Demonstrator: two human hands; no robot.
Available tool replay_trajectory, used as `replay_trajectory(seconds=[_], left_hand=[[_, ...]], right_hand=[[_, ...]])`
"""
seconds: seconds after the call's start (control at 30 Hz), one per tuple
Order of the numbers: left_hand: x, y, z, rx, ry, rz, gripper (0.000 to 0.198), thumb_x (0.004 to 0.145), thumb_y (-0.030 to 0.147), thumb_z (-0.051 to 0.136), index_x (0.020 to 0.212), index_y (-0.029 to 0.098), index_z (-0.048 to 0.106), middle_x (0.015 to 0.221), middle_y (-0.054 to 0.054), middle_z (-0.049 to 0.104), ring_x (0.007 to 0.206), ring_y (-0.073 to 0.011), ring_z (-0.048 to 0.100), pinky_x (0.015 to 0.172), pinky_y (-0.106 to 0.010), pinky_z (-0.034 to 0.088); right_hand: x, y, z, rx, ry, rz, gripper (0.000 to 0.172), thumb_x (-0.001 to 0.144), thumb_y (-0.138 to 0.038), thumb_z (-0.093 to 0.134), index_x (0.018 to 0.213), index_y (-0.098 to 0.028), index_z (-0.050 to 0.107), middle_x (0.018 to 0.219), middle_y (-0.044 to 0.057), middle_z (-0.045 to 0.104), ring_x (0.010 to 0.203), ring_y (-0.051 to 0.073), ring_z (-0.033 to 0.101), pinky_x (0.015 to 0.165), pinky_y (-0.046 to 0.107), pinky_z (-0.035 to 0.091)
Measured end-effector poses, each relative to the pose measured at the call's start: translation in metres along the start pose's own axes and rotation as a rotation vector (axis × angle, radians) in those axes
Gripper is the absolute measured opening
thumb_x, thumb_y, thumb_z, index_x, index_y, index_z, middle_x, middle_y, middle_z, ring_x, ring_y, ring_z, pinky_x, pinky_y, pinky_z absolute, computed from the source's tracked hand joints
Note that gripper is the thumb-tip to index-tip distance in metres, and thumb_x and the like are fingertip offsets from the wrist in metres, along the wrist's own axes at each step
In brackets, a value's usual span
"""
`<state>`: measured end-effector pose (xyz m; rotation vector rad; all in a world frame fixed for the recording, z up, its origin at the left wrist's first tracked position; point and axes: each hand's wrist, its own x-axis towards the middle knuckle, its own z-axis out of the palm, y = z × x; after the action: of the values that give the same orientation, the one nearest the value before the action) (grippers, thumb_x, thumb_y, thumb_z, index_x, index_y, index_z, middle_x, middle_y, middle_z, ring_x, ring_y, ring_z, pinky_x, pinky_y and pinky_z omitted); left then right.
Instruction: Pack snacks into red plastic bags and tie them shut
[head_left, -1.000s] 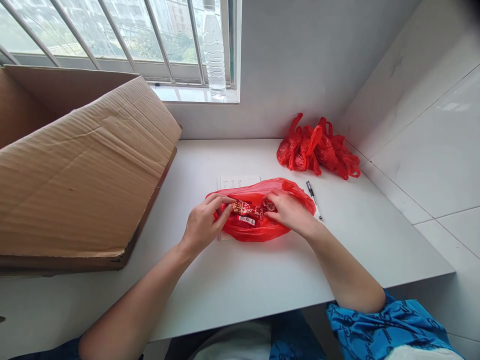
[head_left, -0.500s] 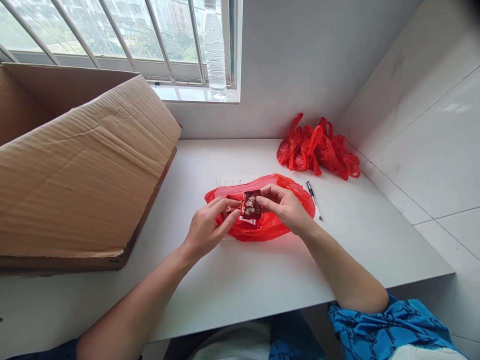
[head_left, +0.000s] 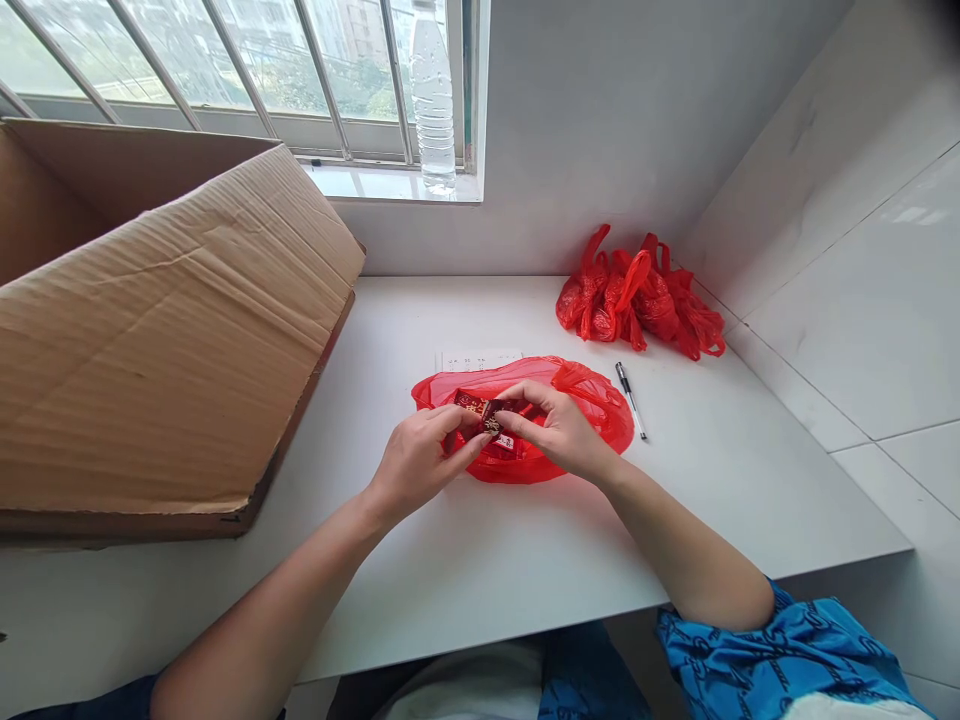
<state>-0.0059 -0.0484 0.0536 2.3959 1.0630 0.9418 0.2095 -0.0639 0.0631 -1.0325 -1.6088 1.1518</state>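
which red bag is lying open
The front red bag, beneath the left hand and right hand: its mouth is spread wide, showing packets inside. The red bags bunched by the wall look gathered up.

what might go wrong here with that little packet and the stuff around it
The small dark red packet is held only at the fingertips of the left hand and right hand, so it could slip into the open red plastic bag below.

The marked paper sheet is partly covered by the bag and might crease if the bag shifts.

The pen lies close beside the bag and could get nudged.
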Motion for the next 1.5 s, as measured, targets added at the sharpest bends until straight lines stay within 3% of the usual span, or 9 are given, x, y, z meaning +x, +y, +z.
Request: replay_trajectory(seconds=[0.1, 0.23, 0.43, 0.5, 0.63, 1.17, 1.3, 1.4, 1.5], left_hand=[[0.001, 0.0, 0.0, 0.003, 0.043, 0.032, 0.011, 0.092, 0.03, 0.065, 0.095, 0.019, 0.066, 0.079, 0.001, 0.067, 0.064, -0.01, 0.055, 0.061, -0.022, 0.045], [0.003, -0.003, -0.002, 0.0, 0.154, 0.1, 0.011, 0.092, 0.027, 0.066, 0.1, 0.02, 0.069, 0.085, -0.001, 0.067, 0.07, -0.0105, 0.059, 0.062, -0.022, 0.048], [0.005, -0.011, -0.004, 0.126, 0.257, 0.214, 0.013, 0.091, 0.02, 0.066, 0.103, 0.022, 0.071, 0.091, -0.003, 0.068, 0.074, -0.0123, 0.063, 0.064, -0.024, 0.051], [0.005, -0.012, -0.003, 0.164, 0.259, 0.262, 0.014, 0.09, 0.017, 0.066, 0.103, 0.023, 0.07, 0.09, -0.002, 0.067, 0.076, -0.0128, 0.063, 0.065, -0.024, 0.051], [0.004, -0.011, 0.0, 0.152, 0.246, 0.259, 0.02, 0.089, 0.011, 0.064, 0.106, 0.022, 0.066, 0.092, -0.001, 0.067, 0.076, -0.0121, 0.063, 0.065, -0.024, 0.051], [0.003, -0.009, 0.002, 0.081, 0.215, 0.188, 0.03, 0.088, 0.01, 0.063, 0.114, 0.023, 0.056, 0.089, 0.002, 0.065, 0.077, -0.0109, 0.064, 0.07, -0.023, 0.052], [0.006, -0.013, -0.008, 0.142, 0.201, 0.174, 0.029, 0.091, 0.014, 0.061, 0.119, 0.023, 0.056, 0.097, 0.0, 0.065, 0.077, -0.0107, 0.064, 0.073, -0.025, 0.053], [0.009, -0.02, -0.022, 0.167, 0.3, 0.1, 0.026, 0.092, 0.019, 0.06, 0.118, 0.022, 0.058, 0.103, -0.003, 0.065, 0.077, -0.0108, 0.064, 0.075, -0.026, 0.053], [0.01, -0.028, -0.035, 0.16, 0.382, 0.005, 0.02, 0.093, 0.022, 0.059, 0.114, 0.021, 0.062, 0.099, -0.003, 0.066, 0.075, -0.0112, 0.062, 0.074, -0.026, 0.053]], right_hand=[[0.0, 0.0, 0.0, 0.042, -0.009, -0.007, 0.015, 0.093, -0.036, 0.064, 0.097, -0.023, 0.069, 0.094, 0.003, 0.073, 0.087, 0.018, 0.069, 0.08, 0.035, 0.058], [0.0, -0.002, -0.004, 0.057, 0.002, -0.04, 0.012, 0.089, -0.032, 0.067, 0.098, -0.024, 0.07, 0.106, 0.003, 0.07, 0.099, 0.019, 0.067, 0.085, 0.034, 0.058], [0.002, -0.003, -0.008, 0.266, -0.052, 0.201, 0.031, 0.099, -0.045, 0.047, 0.12, -0.024, 0.059, 0.126, 0.008, 0.064, 0.094, 0.018, 0.069, 0.081, 0.036, 0.062], [0.002, -0.002, -0.006, 0.257, -0.056, 0.224, 0.036, 0.096, -0.049, 0.055, 0.122, -0.024, 0.057, 0.116, 0.007, 0.068, 0.092, 0.019, 0.069, 0.082, 0.038, 0.061], [0.001, 0.001, -0.004, 0.193, -0.045, 0.177, 0.04, 0.088, -0.039, 0.071, 0.123, -0.026, 0.056, 0.104, 0.005, 0.071, 0.098, 0.02, 0.069, 0.086, 0.039, 0.059], [0.001, 0.006, -0.005, 0.17, -0.037, 0.143, 0.035, 0.089, -0.034, 0.07, 0.12, -0.025, 0.058, 0.094, 0.002, 0.071, 0.086, 0.018, 0.07, 0.078, 0.036, 0.059], [0.0, 0.007, -0.009, -0.01, 0.015, 0.062, 0.029, 0.094, -0.035, 0.061, 0.122, -0.026, 0.058, 0.102, 0.004, 0.073, 0.095, 0.02, 0.07, 0.086, 0.039, 0.058], [0.0, 0.012, -0.014, -0.322, 0.094, -0.029, 0.029, 0.096, -0.032, 0.056, 0.125, -0.026, 0.059, 0.116, 0.007, 0.071, 0.105, 0.023, 0.069, 0.092, 0.044, 0.056], [-0.001, 0.01, -0.018, -0.534, 0.077, -0.181, 0.025, 0.098, -0.028, 0.053, 0.119, -0.025, 0.065, 0.118, 0.008, 0.071, 0.111, 0.026, 0.066, 0.093, 0.046, 0.055]])
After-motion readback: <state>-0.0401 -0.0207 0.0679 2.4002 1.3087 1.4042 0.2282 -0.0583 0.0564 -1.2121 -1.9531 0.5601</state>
